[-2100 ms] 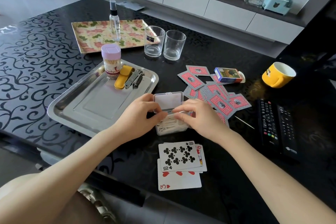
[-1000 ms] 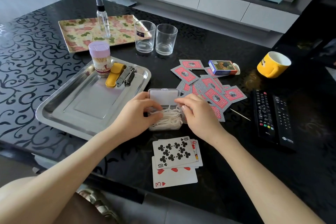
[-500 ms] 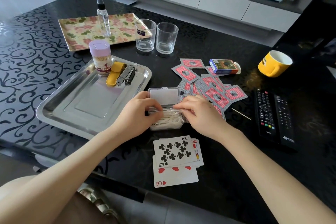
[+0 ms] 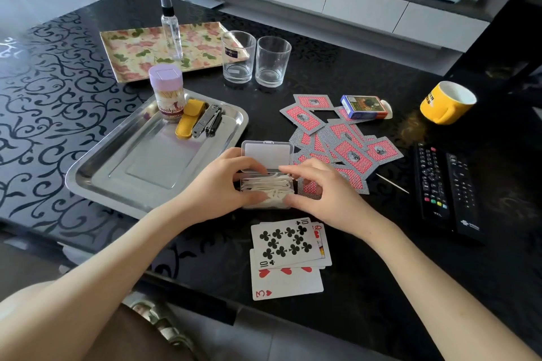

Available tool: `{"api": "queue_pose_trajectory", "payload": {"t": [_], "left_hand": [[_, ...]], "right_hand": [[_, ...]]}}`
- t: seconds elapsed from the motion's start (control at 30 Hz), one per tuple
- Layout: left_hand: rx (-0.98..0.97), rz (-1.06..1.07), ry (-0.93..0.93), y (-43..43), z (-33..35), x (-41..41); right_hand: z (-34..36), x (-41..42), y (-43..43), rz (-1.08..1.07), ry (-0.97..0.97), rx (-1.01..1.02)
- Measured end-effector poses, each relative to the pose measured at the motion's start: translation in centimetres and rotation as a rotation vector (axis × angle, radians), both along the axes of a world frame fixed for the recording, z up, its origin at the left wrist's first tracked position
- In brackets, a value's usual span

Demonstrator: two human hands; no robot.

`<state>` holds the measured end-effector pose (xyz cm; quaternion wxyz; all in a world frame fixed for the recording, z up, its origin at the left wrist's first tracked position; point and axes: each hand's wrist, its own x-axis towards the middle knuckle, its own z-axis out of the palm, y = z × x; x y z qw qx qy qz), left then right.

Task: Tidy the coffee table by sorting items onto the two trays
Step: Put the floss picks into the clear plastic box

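Steel tray (image 4: pixel 117 173) beside an open floss-pick box (image 4: pixel 267 184)
Left hand (image 4: pixel 220 184) gripped the box's left wall, just off the tray's right edge; right hand (image 4: pixel 325 193) pinched its right wall. Tuck stray picks in, I'd judge, then press the lid (image 4: pixel 267 152) down squarely.

The coffee table (image 4: pixel 58 114) has a glossy black top, smooth as glass, and on it the steel tray (image 4: pixel 146 161) is polished, mirror-bright metal, while the floral tray (image 4: pixel 132 50) has a smooth, shiny printed surface. The clear box (image 4: pixel 267 152) is thin transparent plastic, the tumblers (image 4: pixel 237 57) are clear glass, the nail clippers (image 4: pixel 209 123) are bare metal, and the yellow pouch (image 4: pixel 187 120) looks like soft matt leather. The playing cards (image 4: pixel 286 243) are smooth coated paper, the mug (image 4: pixel 443 105) is glossy yellow outside and white inside, and the remotes (image 4: pixel 431 182) are matt black plastic.
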<state>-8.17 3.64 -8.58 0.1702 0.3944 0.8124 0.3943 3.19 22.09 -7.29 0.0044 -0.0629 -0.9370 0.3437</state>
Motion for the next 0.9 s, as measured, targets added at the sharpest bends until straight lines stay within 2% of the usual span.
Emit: {"api": "queue_pose_trajectory", "payload": {"t": [0.2, 0.4, 0.57, 0.63, 0.83, 0.9], "left_hand": [[0.001, 0.043, 0.059, 0.2, 0.1, 0.4], [-0.039, 0.125, 0.259, 0.0, 0.7, 0.8], [-0.071, 0.226, 0.642, -0.7, 0.9, 1.4], [-0.035, 0.182, 0.713, -0.5, 0.9, 1.5], [-0.004, 0.035, 0.516, 1.3, 1.0, 1.6], [0.041, 0.057, 0.472, 1.4, 1.1, 1.4]], "right_hand": [[0.2, -0.9, -0.8, 0.004, 0.189, 0.209], [0.9, -1.7, -1.4, 0.009, 0.225, 0.264], [1.8, -2.0, -1.7, 0.021, 0.211, 0.261], [2.2, -1.9, -1.9, 0.035, 0.21, 0.284], [3.6, -2.1, -2.9, 0.105, 0.252, 0.385], [4.0, -2.2, -3.1, 0.099, 0.237, 0.315]]}}
